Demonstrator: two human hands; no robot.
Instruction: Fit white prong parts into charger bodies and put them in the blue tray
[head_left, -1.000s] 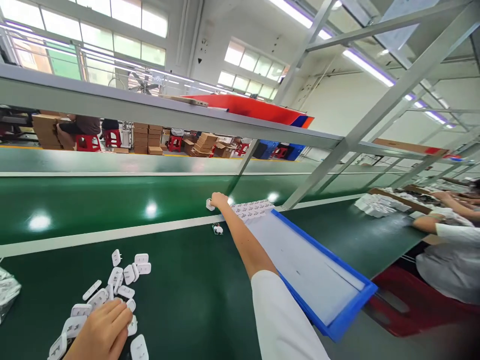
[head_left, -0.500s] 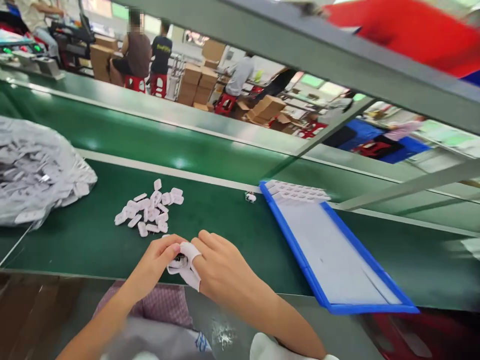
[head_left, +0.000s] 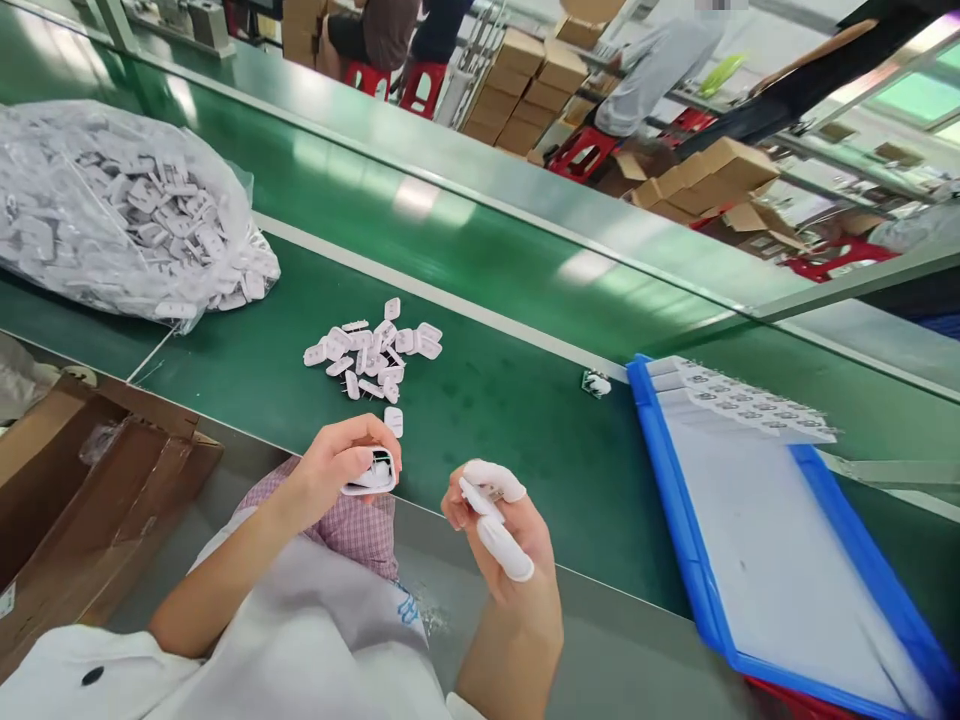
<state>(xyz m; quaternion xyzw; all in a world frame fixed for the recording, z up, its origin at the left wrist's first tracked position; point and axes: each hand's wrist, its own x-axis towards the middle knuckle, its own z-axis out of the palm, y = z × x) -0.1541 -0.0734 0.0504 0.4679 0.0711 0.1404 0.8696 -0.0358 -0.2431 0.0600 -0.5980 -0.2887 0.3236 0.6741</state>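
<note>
My left hand (head_left: pixel 341 468) is closed around a white plastic housing (head_left: pixel 369 490), its open end facing up and some inner parts showing. To its right, clear of it, my right hand (head_left: pixel 517 550) is turned palm up, with white finger cots (head_left: pixel 506 548) on thumb and forefinger. Pinched between those two digits is a small white plastic cover (head_left: pixel 480 498), partly hidden by them. Just beyond my left hand lies a single white cover (head_left: pixel 394 421). A loose pile of similar white covers (head_left: pixel 364 350), some with metal pins, lies farther back on the green bench.
A clear bag (head_left: pixel 135 215) full of white pieces lies at left. On the right is a blue-edged tray (head_left: pixel 679 520), white assemblies (head_left: pixel 750 400) in rows at its far end. A small white-and-dark part (head_left: pixel 596 383) lies beside it. Cardboard boxes (head_left: pixel 97 500) stand below left.
My hands have come apart: the right has moved away from the housing and turned palm up with a cover in its fingers. The left still holds the housing. My view has shifted.
</note>
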